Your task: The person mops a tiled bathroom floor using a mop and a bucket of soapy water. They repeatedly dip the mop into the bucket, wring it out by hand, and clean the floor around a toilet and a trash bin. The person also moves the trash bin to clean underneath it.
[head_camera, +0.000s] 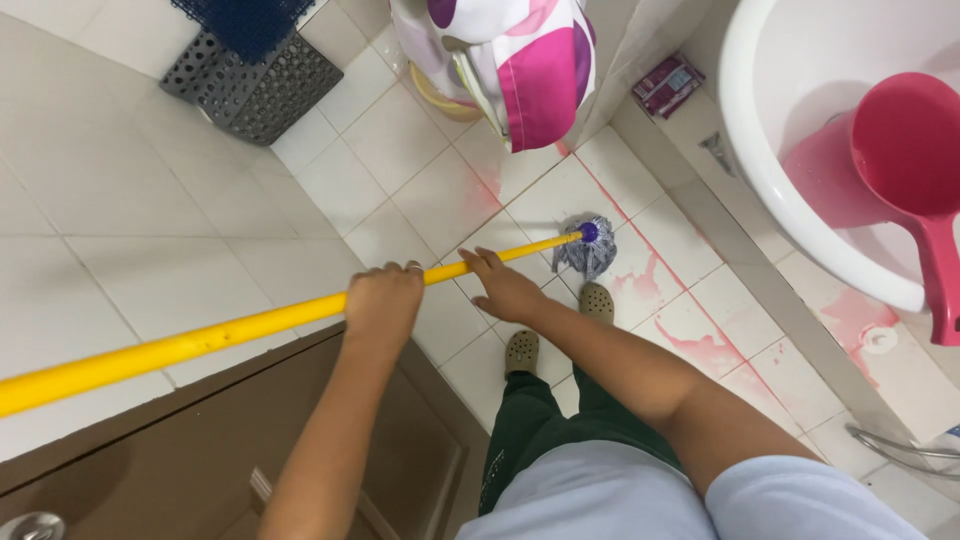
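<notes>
Mopping step: left hand [383, 300] clenched round the yellow mop handle [215, 338], right hand [503, 288] loosely over it, mop head [588, 252] on pink-stained floor tiles [690, 335]; next, steady strokes likely.

You're in a home bathroom: white tiled floor [400, 150] w/ pink stains, white tub [790, 190] holding a red dipper [915, 160], grey drain mat [255, 85], brown door [200, 450].
</notes>
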